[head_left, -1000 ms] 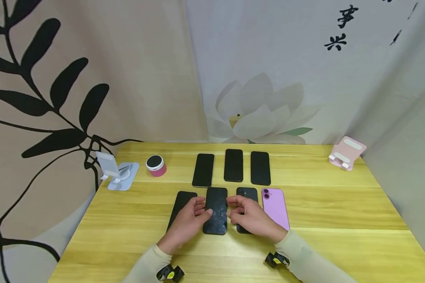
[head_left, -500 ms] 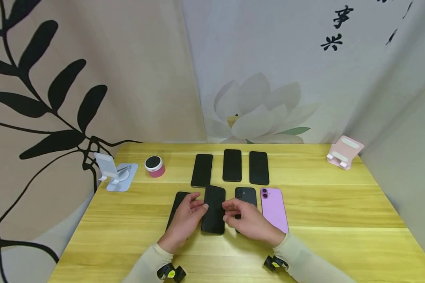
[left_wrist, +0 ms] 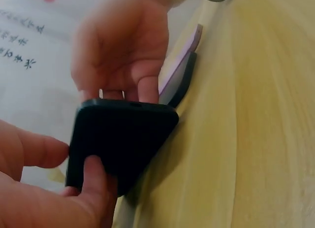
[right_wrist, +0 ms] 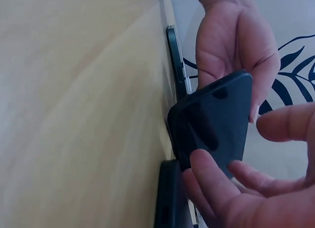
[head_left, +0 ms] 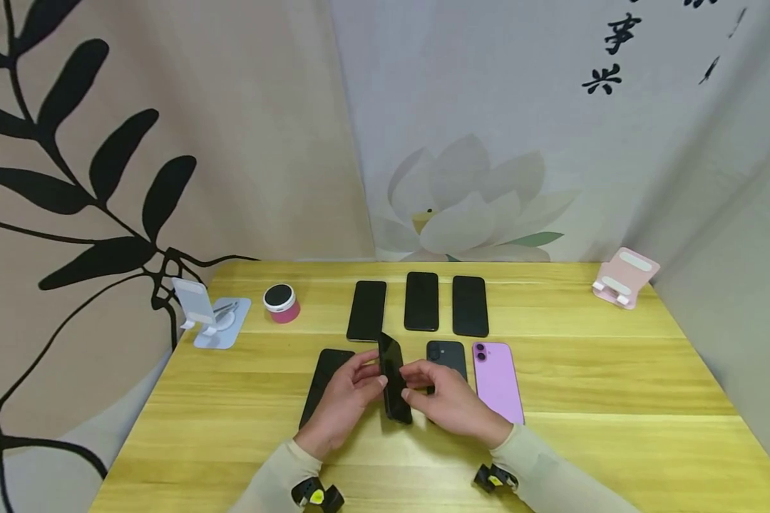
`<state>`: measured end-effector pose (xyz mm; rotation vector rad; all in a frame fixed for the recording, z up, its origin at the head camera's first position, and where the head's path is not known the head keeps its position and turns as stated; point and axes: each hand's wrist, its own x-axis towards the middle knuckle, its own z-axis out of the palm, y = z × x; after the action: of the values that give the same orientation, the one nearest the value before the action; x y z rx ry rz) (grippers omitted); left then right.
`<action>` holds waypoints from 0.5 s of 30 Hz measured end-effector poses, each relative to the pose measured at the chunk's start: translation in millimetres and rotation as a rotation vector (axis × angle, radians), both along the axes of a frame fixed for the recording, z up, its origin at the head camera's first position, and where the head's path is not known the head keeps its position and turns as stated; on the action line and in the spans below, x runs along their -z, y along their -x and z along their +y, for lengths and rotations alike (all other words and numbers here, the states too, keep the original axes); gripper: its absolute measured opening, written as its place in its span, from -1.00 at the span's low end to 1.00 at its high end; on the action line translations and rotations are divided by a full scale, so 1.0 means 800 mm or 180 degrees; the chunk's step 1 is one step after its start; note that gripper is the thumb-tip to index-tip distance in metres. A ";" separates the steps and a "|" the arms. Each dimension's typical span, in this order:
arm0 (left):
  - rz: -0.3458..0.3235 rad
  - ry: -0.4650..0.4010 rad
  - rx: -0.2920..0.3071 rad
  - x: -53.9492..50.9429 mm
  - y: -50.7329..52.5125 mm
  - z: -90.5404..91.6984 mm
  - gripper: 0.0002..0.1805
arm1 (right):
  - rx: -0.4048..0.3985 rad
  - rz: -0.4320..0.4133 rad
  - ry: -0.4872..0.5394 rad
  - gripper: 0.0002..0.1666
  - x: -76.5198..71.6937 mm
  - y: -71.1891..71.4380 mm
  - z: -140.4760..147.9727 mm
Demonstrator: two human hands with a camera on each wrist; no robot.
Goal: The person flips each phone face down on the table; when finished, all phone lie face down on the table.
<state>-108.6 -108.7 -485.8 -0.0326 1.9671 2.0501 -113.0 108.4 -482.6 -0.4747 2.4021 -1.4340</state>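
The left hand (head_left: 345, 399) pinches a tilted black phone (head_left: 393, 370), probably steadied by the right hand (head_left: 452, 401) (whether clamped, I cannot tell).

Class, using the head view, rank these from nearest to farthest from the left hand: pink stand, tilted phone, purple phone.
1. Tilted phone: touching the left hand.
2. Purple phone: to the right, flat on the table.
3. Pink stand: far right corner.
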 end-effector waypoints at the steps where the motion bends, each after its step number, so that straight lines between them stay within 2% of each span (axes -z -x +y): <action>1: -0.0020 -0.0054 0.0054 0.001 0.001 0.000 -0.39 | 0.0016 -0.0026 0.0037 -0.53 0.000 0.000 0.000; 5: -0.0145 -0.0263 0.0300 0.006 0.002 -0.001 -0.35 | 0.0081 -0.0326 0.0423 -0.43 0.001 0.000 -0.002; 9: -0.0207 -0.0292 0.0519 0.009 0.003 0.001 -0.31 | 0.0147 -0.0653 0.0824 -0.37 0.002 0.001 -0.003; 11: -0.0155 -0.0164 0.0592 0.009 0.004 0.003 -0.29 | 0.0194 -0.0727 0.0900 -0.35 0.002 0.001 -0.003; 15: 0.0118 0.0438 0.0679 0.008 0.000 0.007 -0.27 | 0.0322 -0.0805 0.0918 -0.33 0.004 0.003 -0.003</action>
<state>-108.3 -103.1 -492.0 0.1793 2.0342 1.7923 -115.3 106.2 -485.7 -0.2202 2.0580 -1.7790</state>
